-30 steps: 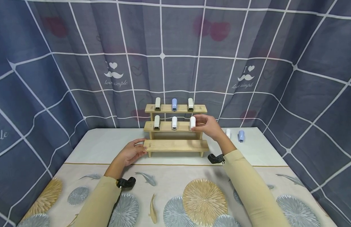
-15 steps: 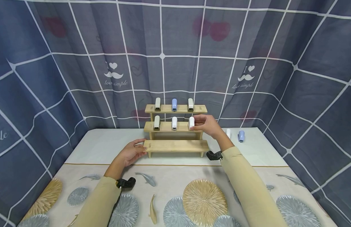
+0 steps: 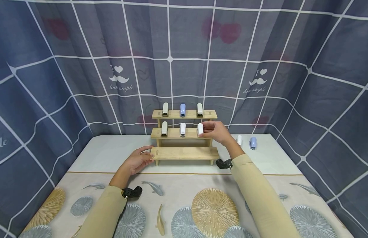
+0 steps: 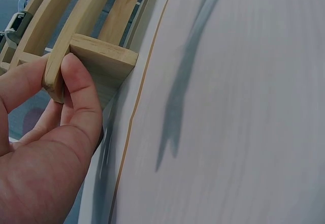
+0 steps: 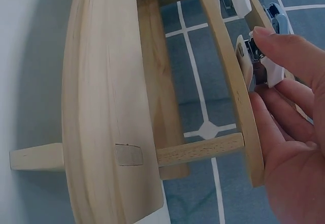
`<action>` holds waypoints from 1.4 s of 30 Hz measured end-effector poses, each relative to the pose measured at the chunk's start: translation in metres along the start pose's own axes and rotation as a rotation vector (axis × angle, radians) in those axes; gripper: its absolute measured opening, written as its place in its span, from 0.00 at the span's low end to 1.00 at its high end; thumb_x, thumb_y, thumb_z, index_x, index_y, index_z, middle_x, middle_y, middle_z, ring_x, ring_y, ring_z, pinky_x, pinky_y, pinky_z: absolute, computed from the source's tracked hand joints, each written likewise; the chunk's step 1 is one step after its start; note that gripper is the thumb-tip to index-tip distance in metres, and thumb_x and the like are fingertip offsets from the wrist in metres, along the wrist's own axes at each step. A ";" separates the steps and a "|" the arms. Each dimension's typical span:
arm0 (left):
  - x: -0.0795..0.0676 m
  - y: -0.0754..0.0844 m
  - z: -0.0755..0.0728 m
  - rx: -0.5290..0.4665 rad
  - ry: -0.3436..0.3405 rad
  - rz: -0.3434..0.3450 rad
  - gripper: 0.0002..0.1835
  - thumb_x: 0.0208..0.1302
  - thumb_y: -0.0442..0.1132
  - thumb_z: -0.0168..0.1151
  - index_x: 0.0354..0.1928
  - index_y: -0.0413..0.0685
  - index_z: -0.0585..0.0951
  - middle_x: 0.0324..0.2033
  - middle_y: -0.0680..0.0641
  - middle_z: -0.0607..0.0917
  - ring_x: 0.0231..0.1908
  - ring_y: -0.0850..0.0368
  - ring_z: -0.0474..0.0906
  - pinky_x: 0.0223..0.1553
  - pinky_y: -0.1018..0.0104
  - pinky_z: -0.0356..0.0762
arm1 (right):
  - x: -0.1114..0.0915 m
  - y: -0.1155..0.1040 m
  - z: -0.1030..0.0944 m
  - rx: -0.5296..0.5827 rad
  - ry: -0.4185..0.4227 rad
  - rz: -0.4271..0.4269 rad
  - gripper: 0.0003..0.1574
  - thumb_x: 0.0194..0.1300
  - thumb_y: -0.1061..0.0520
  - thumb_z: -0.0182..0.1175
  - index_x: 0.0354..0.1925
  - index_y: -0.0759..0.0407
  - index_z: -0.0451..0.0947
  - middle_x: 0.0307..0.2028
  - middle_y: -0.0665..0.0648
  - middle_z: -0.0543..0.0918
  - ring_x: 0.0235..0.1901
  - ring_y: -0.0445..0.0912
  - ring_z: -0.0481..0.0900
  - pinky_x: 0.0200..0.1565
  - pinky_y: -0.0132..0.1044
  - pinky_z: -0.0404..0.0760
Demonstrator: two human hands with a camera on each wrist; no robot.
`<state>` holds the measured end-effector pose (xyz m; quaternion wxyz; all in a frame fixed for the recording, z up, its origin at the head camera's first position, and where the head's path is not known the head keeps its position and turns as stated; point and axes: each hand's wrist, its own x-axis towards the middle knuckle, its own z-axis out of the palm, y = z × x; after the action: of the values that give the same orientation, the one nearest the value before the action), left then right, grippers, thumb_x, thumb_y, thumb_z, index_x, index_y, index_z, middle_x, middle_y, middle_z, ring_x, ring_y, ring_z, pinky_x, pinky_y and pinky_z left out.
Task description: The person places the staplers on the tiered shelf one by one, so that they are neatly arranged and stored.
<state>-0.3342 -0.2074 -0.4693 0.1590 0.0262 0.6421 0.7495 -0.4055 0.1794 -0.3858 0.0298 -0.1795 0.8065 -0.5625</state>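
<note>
White stapler (image 3: 200, 129) edged toward nine o'clock, right hand (image 3: 216, 132) pinching, left hand (image 3: 137, 160) pinching stand (image 3: 184, 153); five staplers (image 3: 182, 129) shelved, loose pair (image 3: 253, 142) left

The right grip (image 3: 216, 132) covers part of a stapler (image 3: 200, 129) near the right edge of the middle shelf (image 3: 173, 133). Toward the tabletop's (image 3: 270, 160) back right corner, the wrist (image 3: 234, 148) seemingly hides a second stapler's (image 3: 239, 138) lower end. Both sleeves (image 3: 262, 195) are cropped.

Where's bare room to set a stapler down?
Bottom shelf, right of the left hand; also white tabletop between that hand and the left curtain. Crowded: top shelf and middle shelf, three staplers each, the right hand holding one.
</note>
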 end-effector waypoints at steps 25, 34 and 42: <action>-0.001 -0.001 0.001 -0.005 0.004 0.000 0.39 0.71 0.23 0.57 0.79 0.35 0.53 0.44 0.47 0.82 0.38 0.60 0.84 0.42 0.72 0.86 | -0.042 0.015 -0.013 0.042 0.135 -0.085 0.39 0.59 0.61 0.75 0.66 0.70 0.74 0.64 0.70 0.78 0.64 0.62 0.79 0.53 0.27 0.84; -0.002 0.000 0.002 -0.003 0.010 -0.008 0.38 0.71 0.23 0.57 0.79 0.36 0.54 0.44 0.47 0.81 0.38 0.60 0.84 0.42 0.72 0.86 | -0.071 0.039 -0.023 0.031 0.237 -0.142 0.30 0.60 0.60 0.75 0.59 0.66 0.81 0.60 0.68 0.81 0.62 0.60 0.81 0.56 0.27 0.83; -0.001 0.000 0.001 -0.006 0.009 -0.011 0.39 0.72 0.23 0.56 0.80 0.36 0.53 0.44 0.46 0.81 0.37 0.60 0.84 0.42 0.73 0.86 | -0.095 0.061 -0.040 0.086 0.313 -0.157 0.31 0.60 0.64 0.74 0.59 0.72 0.79 0.60 0.75 0.79 0.53 0.42 0.86 0.53 0.28 0.85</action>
<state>-0.3331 -0.2066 -0.4688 0.1601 0.0187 0.6407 0.7507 -0.3422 0.2644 -0.4421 -0.1325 -0.1508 0.7600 -0.6181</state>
